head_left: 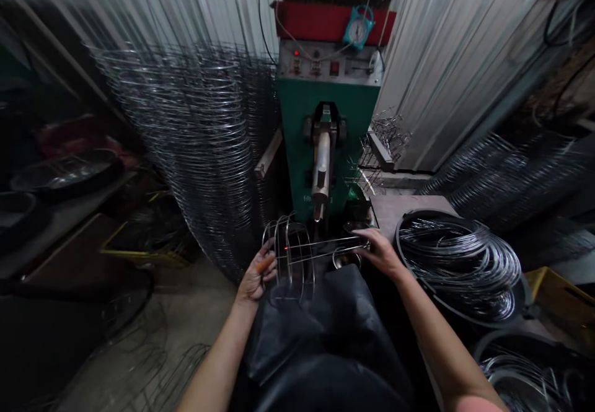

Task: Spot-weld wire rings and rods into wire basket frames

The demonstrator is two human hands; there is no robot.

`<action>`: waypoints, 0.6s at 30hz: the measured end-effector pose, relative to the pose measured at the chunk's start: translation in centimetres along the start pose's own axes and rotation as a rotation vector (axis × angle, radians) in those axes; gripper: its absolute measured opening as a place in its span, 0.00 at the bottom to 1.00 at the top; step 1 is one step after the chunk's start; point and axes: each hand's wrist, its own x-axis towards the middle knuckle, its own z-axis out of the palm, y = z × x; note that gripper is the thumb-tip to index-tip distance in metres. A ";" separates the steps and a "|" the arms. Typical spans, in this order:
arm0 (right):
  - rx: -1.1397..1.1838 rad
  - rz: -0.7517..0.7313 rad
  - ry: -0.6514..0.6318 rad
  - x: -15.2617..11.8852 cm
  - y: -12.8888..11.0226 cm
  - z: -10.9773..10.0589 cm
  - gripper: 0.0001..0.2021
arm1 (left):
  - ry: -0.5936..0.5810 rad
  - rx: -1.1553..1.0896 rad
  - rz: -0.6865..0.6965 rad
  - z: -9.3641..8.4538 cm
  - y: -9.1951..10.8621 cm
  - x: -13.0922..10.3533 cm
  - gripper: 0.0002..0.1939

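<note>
In front of the green machine (pixel 297 127), a round wire frame (pixel 312 267) with two long parallel wires stretches between my hands, over the dark apron (pixel 320 337). My left hand (pixel 256 276) is closed on the rounded side of the frame; one finger has an orange wrap. On the right, my right hand (pixel 382 251) pinches the far end of the long wires. The metal electrode arm (pixel 321 170) of the machine points down just beyond the frame, apart from it. A small red light dot falls on the wires near my left hand.
Tall nested stacks of wire rings (pixel 195 121) stand at left. At right, a round tub (pixel 400 245) holds wire hoops (pixel 460 263), with another tub of hoops below. A teal dial scale (pixel 359 28) sits at the machine's top. Loose wire pieces (pixel 153 362) lie on the floor.
</note>
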 end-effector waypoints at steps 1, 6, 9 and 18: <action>0.038 0.041 0.015 -0.4 -0.4 -1.1 0.18 | -0.020 -0.034 0.011 -0.8 0.2 -0.7 0.27; 0.160 0.066 0.072 0.6 -4.5 -3.8 0.14 | 0.036 0.170 -0.025 -2.2 1.9 -1.4 0.30; 0.128 -0.032 0.099 2.6 -7.6 -2.0 0.13 | 0.254 0.543 0.223 0.0 3.6 -1.5 0.34; -0.075 -0.097 -0.012 4.9 -12.2 -1.0 0.12 | -0.325 0.949 0.459 12.5 6.2 -3.7 0.17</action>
